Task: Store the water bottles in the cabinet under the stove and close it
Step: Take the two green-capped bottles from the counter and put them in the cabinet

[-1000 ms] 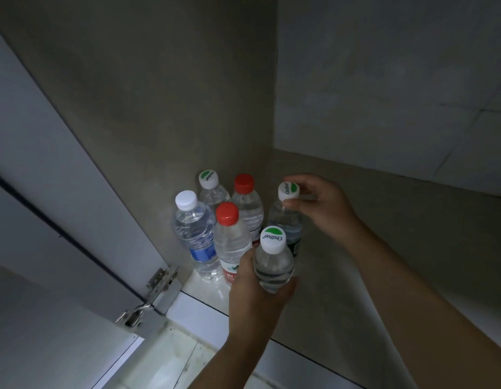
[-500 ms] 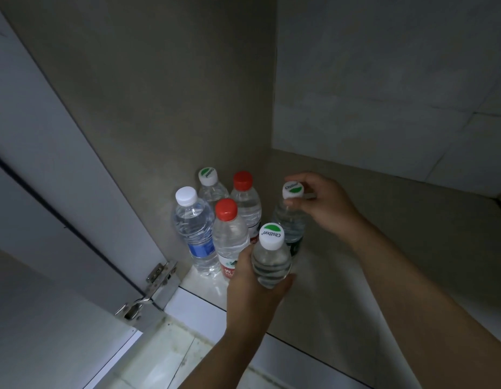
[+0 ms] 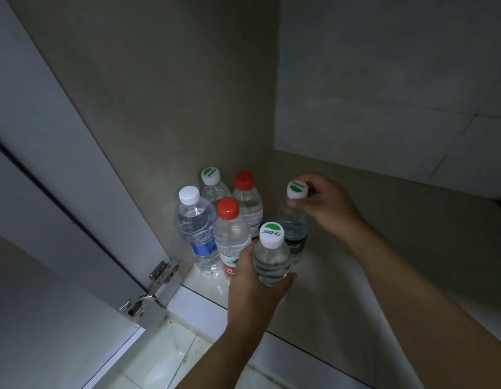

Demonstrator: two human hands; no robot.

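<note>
The bottles are clear, glossy plastic with smooth plastic caps. The hinge is shiny metal. The cabinet wall looks matt, its floor faintly glossy.

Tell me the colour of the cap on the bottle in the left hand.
White with a green patch, seen in the head view: cap, left hand.

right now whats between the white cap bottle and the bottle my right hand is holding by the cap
In the head view, two red-capped bottles, front and rear, stand between the white-capped bottle and the bottle under the right hand.

Dim light; grey walls, pale tiled floor, metal hinge.
</note>
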